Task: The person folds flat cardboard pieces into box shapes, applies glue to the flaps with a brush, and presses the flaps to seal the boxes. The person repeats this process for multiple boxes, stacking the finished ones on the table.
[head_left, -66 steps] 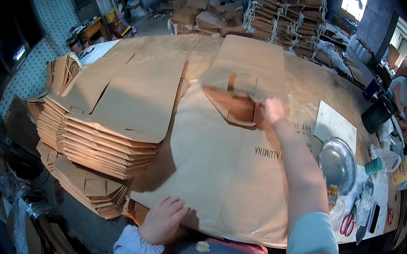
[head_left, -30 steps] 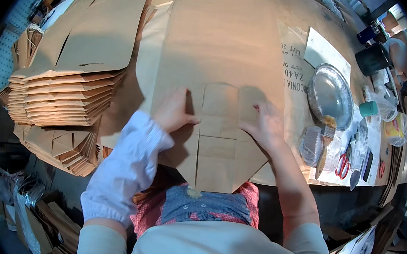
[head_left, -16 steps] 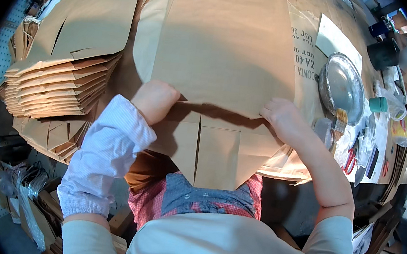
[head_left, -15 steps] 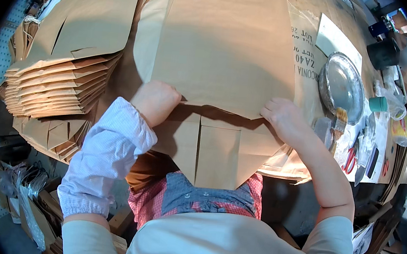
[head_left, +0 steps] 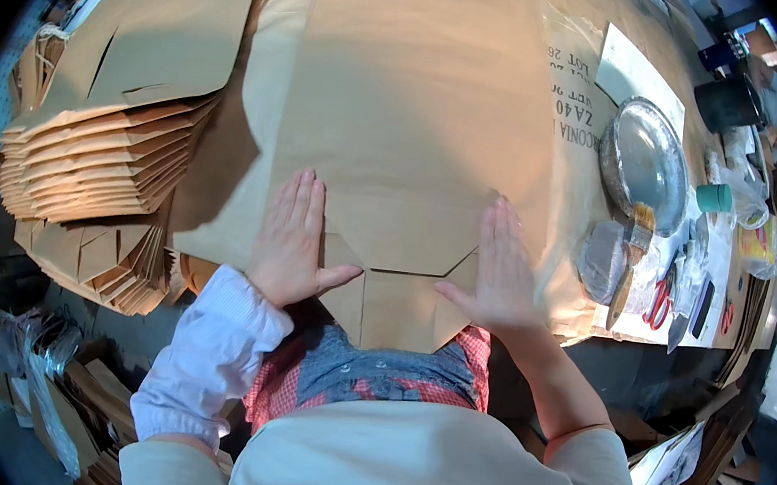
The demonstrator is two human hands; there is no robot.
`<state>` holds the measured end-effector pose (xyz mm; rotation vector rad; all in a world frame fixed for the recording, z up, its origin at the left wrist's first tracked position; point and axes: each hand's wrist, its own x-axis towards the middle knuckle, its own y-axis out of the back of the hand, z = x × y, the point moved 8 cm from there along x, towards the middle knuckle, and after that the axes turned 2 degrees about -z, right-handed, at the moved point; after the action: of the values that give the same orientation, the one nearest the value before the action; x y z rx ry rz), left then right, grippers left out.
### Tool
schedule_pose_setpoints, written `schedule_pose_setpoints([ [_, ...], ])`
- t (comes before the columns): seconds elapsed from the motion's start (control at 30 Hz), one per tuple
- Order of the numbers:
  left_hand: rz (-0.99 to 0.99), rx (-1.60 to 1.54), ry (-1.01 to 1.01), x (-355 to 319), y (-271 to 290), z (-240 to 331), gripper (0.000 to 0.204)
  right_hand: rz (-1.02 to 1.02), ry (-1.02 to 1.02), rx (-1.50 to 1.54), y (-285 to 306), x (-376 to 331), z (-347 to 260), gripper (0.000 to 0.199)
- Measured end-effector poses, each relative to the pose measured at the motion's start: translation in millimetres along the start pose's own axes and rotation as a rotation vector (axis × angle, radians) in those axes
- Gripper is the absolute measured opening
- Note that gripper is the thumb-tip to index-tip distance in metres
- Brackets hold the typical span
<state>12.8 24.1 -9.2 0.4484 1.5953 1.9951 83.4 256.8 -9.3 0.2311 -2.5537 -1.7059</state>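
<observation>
A large brown paper bag [head_left: 422, 104] lies flat in front of me, its folded end at the table's near edge. One flap is folded down over that end, and a tapered flap [head_left: 405, 306] sticks out toward my lap. My left hand [head_left: 292, 242] rests flat on the left side of the fold, fingers stretched forward and thumb pointing inward. My right hand [head_left: 502, 271] lies the same way on the right side, palm down. Neither hand grips anything. A dark slit shows between the two flaps.
A stack of folded brown paper bags [head_left: 103, 160] rises at the left. On the right stand a round metal pan [head_left: 645, 161] and a brush [head_left: 633, 259] beside it. Red-handled scissors [head_left: 658, 304], a knife [head_left: 679, 325] and a green cap [head_left: 714, 197] lie farther right.
Both hands have let go of the raised flap edge and opened out flat on the paper. The flap now lies folded down. An orange-brown item near my lap is mostly covered.
</observation>
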Motion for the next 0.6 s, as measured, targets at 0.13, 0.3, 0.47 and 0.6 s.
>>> schedule_pose_setpoints([
  [0.13,-0.048,-0.434,-0.182,11.7,3.8,6.8,0.081,0.012,-0.046,0.458,18.9,19.1,16.2,0.063],
  [0.3,0.161,-0.502,0.136,48.4,27.9,-4.6,0.06,0.253,-0.102,0.646,20.5,44.7,63.7,0.021],
  [0.47,0.463,-0.404,0.193,56.9,42.4,23.5,0.043,0.372,-0.063,0.581,20.0,41.7,59.5,0.018],
  [0.6,0.271,-0.731,0.238,49.4,27.9,2.6,0.034,0.534,0.024,0.619,55.8,27.1,21.1,0.018],
])
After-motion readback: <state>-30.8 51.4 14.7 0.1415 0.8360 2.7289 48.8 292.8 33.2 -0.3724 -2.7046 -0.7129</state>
